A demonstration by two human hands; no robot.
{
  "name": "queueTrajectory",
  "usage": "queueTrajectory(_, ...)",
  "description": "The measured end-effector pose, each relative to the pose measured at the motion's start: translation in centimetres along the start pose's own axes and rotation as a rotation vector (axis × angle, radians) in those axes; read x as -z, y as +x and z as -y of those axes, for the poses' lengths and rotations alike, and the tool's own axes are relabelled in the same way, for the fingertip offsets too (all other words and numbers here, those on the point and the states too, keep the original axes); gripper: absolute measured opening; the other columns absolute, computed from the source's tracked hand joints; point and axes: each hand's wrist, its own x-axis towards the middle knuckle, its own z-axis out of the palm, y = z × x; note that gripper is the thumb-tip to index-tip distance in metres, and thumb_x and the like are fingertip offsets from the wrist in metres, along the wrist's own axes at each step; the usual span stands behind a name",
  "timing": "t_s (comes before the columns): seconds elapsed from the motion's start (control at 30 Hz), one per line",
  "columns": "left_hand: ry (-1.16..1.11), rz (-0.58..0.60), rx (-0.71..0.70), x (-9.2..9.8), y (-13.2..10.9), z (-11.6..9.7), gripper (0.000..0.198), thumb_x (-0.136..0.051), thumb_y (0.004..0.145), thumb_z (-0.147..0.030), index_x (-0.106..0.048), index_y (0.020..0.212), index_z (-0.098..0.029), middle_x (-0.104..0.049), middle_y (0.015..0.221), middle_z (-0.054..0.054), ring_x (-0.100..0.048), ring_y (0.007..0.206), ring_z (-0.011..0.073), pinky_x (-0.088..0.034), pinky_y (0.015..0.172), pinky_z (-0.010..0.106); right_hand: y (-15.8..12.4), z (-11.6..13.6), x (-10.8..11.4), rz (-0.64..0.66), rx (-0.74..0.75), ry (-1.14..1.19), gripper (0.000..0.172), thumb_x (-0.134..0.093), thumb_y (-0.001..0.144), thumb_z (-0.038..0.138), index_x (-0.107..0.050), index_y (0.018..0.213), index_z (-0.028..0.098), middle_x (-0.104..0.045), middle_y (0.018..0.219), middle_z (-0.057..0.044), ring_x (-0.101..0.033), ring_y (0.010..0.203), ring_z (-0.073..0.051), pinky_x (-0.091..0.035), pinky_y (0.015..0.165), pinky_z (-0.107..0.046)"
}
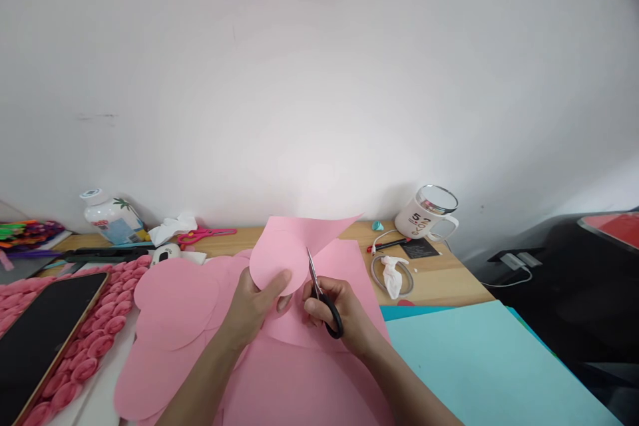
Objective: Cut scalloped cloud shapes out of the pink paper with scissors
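Between the thumb and fingers of my left hand [259,303] is a sheet of pink paper [282,253], its lower left edge cut to a round curve. My right hand [339,313] is closed around the black handles of a pair of scissors [332,319]. The blades point up and meet the paper at its right side; a flap of the sheet bends away to the upper right. Under both hands lie larger pink sheets [309,379]. Left of my left hand, rounded pink paper cut-outs [177,299] overlap in a pile.
At left a phone [50,339] rests on a pink braided mat [102,329]. Pink scissors [207,233], a white bottle [112,216] and crumpled tissue [172,229] line the wall. Right are a white mug [424,213], a coiled cable [409,279] and light blue sheets [484,359].
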Motion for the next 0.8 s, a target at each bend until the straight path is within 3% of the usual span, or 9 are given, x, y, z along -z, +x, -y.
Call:
queueTrajectory(0.17, 0.047, -0.051, 0.031, -0.69, -0.22, -0.18, 0.028, -0.058, 0.073, -0.029, -0.045, 0.051, -0.018, -0.040, 0.040, -0.006, -0.038, 0.042, 0.0085, -0.032, 0.046, 0.025, 0.08, 0.19, 0.03, -0.016, -0.022, -0.012, 0.025, -0.067, 0.072, 0.037, -0.055, 0.066, 0.015, -0.046, 0.052, 0.004, -0.038, 0.050, -0.009, -0.028, 0.049, -0.023)
queueTrajectory(0.43, 0.046, 0.065, 0.047, -0.27, -0.25, -0.09, 0.023, -0.059, 0.073, -0.030, -0.045, 0.058, -0.018, -0.036, 0.042, -0.008, -0.032, 0.041, 0.0067, -0.027, 0.043, 0.023, 0.21, 0.29, 0.53, -0.030, 0.047, 0.023, 0.030, -0.076, 0.064, 0.034, -0.053, 0.066, 0.016, -0.038, 0.058, 0.006, -0.029, 0.053, -0.008, -0.022, 0.049, -0.021)
queueTrajectory(0.8, -0.001, 0.073, 0.047, -0.21, -0.16, -0.14, 0.015, -0.059, 0.073, -0.029, -0.052, 0.069, -0.016, -0.037, 0.042, -0.009, -0.032, 0.040, 0.0062, -0.026, 0.044, 0.023, 0.22, 0.33, 0.28, -0.018, 0.035, 0.042, 0.035, -0.075, 0.063, 0.042, -0.053, 0.065, 0.016, -0.038, 0.057, 0.006, -0.028, 0.052, -0.008, -0.023, 0.049, -0.022)
